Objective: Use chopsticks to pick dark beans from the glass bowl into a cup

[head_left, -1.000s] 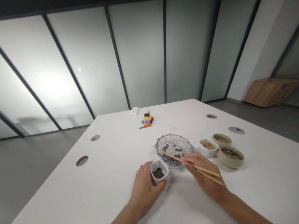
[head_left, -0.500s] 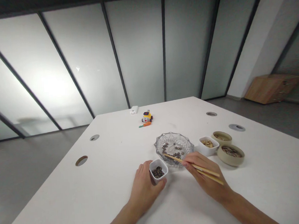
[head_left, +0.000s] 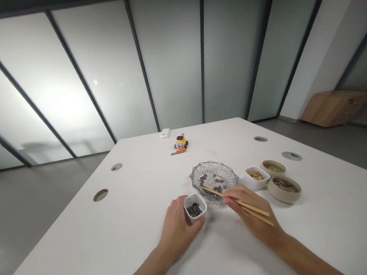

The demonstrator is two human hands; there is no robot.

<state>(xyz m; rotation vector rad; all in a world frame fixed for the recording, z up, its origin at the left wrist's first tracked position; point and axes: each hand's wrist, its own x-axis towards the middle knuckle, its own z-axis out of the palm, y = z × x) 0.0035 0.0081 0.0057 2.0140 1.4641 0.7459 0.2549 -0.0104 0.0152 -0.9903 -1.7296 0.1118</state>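
My left hand (head_left: 179, 224) is wrapped round a small white square bowl (head_left: 204, 204) that holds several dark beans (head_left: 194, 210). A pair of wooden chopsticks (head_left: 254, 210) is gripped in my right hand (head_left: 251, 212). Their tips reach over the near-left part of a clear glass bowl (head_left: 230, 173) just beyond the white bowl. More dark brown beans (head_left: 218, 189) lie scattered inside the glass. Whether the tips pinch a bean, I cannot make out. The fingers of my right hand hide part of the glass bowl's near rim.
Right of the glass bowl stand a white bowl (head_left: 249, 183) of tan pieces and two beige round bowls (head_left: 285, 196) (head_left: 281, 171). Farther back are a toy carrot (head_left: 180, 151), a yellow toy vehicle (head_left: 181, 142) and a white box-like object (head_left: 165, 133). Round holes pierce the white table (head_left: 138, 209).
Both hands keep nearly the same position, and the chopstick tips stay over the glass bowl. The whole view has shifted very slightly.
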